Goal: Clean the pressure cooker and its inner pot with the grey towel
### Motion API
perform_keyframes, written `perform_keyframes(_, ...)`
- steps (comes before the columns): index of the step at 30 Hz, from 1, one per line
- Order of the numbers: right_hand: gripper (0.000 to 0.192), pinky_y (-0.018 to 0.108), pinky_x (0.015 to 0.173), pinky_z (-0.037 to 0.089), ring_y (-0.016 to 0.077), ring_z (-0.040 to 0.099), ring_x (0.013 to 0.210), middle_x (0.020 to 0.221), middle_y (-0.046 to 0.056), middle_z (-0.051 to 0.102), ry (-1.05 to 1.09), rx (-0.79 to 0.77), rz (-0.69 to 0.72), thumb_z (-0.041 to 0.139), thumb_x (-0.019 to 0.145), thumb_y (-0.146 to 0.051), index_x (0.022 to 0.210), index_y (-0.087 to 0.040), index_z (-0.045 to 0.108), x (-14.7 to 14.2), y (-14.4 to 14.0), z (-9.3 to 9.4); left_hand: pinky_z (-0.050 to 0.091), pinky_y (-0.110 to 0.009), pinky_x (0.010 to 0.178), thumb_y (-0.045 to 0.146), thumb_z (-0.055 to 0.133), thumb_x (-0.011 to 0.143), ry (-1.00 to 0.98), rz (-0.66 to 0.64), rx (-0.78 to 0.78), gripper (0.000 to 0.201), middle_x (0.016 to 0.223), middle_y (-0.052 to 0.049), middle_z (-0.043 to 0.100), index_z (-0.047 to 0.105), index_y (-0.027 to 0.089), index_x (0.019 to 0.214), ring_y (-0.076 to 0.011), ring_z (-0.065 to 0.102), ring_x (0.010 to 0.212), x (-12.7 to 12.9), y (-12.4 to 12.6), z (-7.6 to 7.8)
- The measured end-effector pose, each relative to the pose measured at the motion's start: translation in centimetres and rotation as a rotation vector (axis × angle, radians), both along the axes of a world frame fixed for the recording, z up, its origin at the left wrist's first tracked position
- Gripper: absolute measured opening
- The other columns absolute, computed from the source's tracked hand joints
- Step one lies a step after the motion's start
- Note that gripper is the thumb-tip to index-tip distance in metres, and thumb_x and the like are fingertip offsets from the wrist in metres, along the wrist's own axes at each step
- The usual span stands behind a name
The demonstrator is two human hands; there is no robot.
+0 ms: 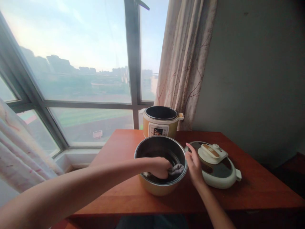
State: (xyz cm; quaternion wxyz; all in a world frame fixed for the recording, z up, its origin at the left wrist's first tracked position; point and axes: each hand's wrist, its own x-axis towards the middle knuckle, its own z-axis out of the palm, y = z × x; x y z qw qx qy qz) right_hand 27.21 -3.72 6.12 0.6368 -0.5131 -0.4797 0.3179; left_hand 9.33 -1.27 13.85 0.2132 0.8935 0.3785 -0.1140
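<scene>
A dark-lined inner pot [157, 190] with a pale gold outside stands near the table's front edge. My left hand [160, 167] reaches down into it, closed around a grey cloth [177, 169] that bunches against the inner wall on the right. Part of the cloth and the fingertips are hidden behind the fist. At the pot's right rim rests my right hand [195, 166], fingers stretched out and apart along the outside; whether it grips the rim is not visible. Just behind the pot is an electric pressure cooker body [147, 125] with a control panel.
To the right lies the cooker lid [215, 170], its handle side up, close to my right hand. The reddish wooden table [252, 187] carries all of these. Beyond it are a large window [88, 63], a patterned curtain [183, 57] and a grey wall [250, 79].
</scene>
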Motion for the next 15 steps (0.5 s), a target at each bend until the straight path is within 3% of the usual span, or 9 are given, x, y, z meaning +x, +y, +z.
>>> perform_keyframes(3, 0.071, 0.028, 0.061, 0.038, 0.0146, 0.043, 0.060, 0.068, -0.006, 0.048, 0.030, -0.015, 0.095, 0.062, 0.083, -0.056, 0.140, -0.015, 0.051, 0.2, 1.0, 0.0, 0.044, -0.024, 0.051, 0.019, 0.059, 0.070, -0.076, 0.258, -0.137, 0.022, 0.080, -0.009, 0.072, 0.072, 0.015, 0.087, -0.0212, 0.066, 0.068, 1.2, 0.3, -1.2)
perform_keyframes(7, 0.079, 0.029, 0.069, 0.044, 0.0170, 0.054, 0.068, 0.076, -0.002, 0.059, 0.113, -0.058, 0.192, 0.066, 0.081, -0.061, 0.144, -0.018, 0.047, 0.5, 0.6, 0.1, 0.050, -0.020, 0.058, 0.020, 0.054, 0.080, -0.448, 0.660, -0.306, 0.029, 0.102, -0.012, 0.073, 0.067, 0.011, 0.105, -0.0196, 0.069, 0.082, 2.5, 1.5, -2.0)
perform_keyframes(11, 0.081, 0.029, 0.056, 0.040, 0.0170, 0.048, 0.056, 0.068, -0.002, 0.058, 0.083, -0.146, 0.093, 0.060, 0.084, -0.066, 0.147, -0.016, 0.045, -0.3, -2.3, 0.6, 0.052, -0.018, 0.069, 0.014, 0.047, 0.084, -0.524, 0.679, -0.280, 0.038, 0.117, -0.014, 0.070, 0.058, 0.011, 0.121, -0.0174, 0.069, 0.096, 3.1, 2.5, -2.0)
perform_keyframes(15, 0.085, 0.028, 0.048, 0.034, 0.0162, 0.043, 0.051, 0.058, -0.005, 0.050, 0.027, -0.174, 0.092, 0.064, 0.083, -0.058, 0.151, -0.013, 0.039, -2.0, -5.4, 1.2, 0.053, -0.022, 0.072, 0.014, 0.058, 0.075, -0.452, 0.599, -0.242, 0.038, 0.113, -0.014, 0.071, 0.061, 0.011, 0.113, -0.0220, 0.069, 0.098, 3.4, 2.4, -2.2)
